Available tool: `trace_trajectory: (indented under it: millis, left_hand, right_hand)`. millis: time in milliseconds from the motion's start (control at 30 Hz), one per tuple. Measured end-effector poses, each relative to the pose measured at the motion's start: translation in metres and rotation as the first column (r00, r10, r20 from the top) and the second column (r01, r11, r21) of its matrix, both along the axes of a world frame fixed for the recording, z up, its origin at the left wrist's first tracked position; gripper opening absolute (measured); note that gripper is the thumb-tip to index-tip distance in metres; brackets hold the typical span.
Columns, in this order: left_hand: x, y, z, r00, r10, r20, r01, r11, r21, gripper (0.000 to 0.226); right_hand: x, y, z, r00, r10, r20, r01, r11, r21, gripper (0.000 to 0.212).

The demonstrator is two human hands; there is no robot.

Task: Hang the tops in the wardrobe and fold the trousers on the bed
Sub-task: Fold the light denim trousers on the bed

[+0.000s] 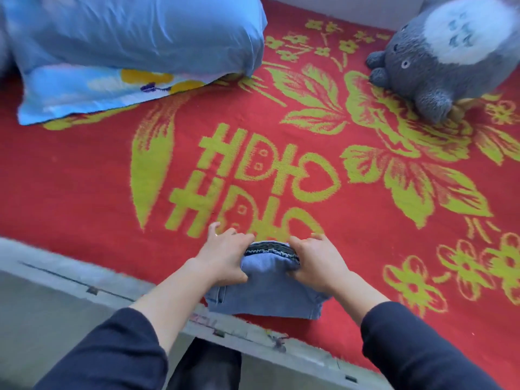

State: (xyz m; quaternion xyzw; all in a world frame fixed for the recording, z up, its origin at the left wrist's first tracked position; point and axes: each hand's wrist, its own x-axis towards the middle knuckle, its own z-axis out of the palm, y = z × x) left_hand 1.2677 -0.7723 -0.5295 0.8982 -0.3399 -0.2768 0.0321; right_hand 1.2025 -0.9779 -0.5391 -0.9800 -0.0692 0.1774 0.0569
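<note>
A pair of light blue denim trousers [267, 288] lies folded into a small bundle on the red bed cover near the bed's front edge. Its elastic waistband shows at the top of the bundle. My left hand [225, 254] grips the bundle's left side, thumb under the upper layer. On the right side, my right hand [318, 260] holds the same upper layer with curled fingers. Both hands lift the folded top part slightly off the lower layer. No tops or wardrobe are in view.
The red bed cover [281, 170] with a yellow-green flower pattern spreads across the bed. A blue pillow [126, 49] lies at the back left. A grey plush toy [439, 57] sits at the back right. The grey bed frame edge [70, 266] runs along the front.
</note>
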Motion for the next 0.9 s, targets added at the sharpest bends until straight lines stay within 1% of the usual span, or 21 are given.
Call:
trace_trajectory:
  millis: [100, 200, 267, 400, 500, 667, 833, 900]
  left_hand:
    - [-0.063, 0.029, 0.032, 0.988, 0.075, 0.134, -0.075, 0.997, -0.009, 0.045]
    - [-0.129, 0.068, 0.067, 0.950, 0.232, 0.210, -0.226, 0.973, -0.051, 0.045]
    - [-0.171, 0.097, 0.089, 0.911, 0.328, 0.249, -0.316, 0.945, -0.087, 0.046]
    - [-0.252, 0.163, 0.121, 0.828, 0.485, 0.281, -0.483, 0.872, -0.084, 0.047]
    - [-0.307, 0.220, 0.139, 0.747, 0.602, 0.282, -0.610, 0.789, -0.072, 0.048]
    - [-0.393, 0.309, 0.155, 0.603, 0.752, 0.267, -0.775, 0.631, -0.025, 0.047]
    - [-0.480, 0.409, 0.155, 0.463, 0.858, 0.224, -0.880, 0.476, -0.005, 0.050]
    - [-0.512, 0.450, 0.152, 0.412, 0.892, 0.189, -0.907, 0.421, -0.008, 0.049]
  right_hand:
    - [-0.036, 0.025, 0.043, 0.987, 0.149, 0.065, -0.147, 0.989, -0.030, 0.020]
    - [-0.070, 0.059, 0.090, 0.945, 0.302, 0.125, -0.297, 0.953, -0.059, 0.020]
    - [-0.090, 0.088, 0.115, 0.908, 0.388, 0.160, -0.384, 0.921, -0.060, 0.019]
    - [-0.133, 0.160, 0.153, 0.816, 0.551, 0.177, -0.547, 0.834, -0.074, 0.019]
    - [-0.160, 0.223, 0.164, 0.725, 0.663, 0.185, -0.663, 0.745, -0.070, 0.024]
    - [-0.209, 0.334, 0.175, 0.590, 0.790, 0.168, -0.794, 0.605, -0.057, 0.028]
    - [-0.267, 0.458, 0.171, 0.458, 0.876, 0.149, -0.878, 0.472, -0.079, 0.033]
    - [-0.291, 0.506, 0.167, 0.426, 0.892, 0.148, -0.895, 0.440, -0.071, 0.034]
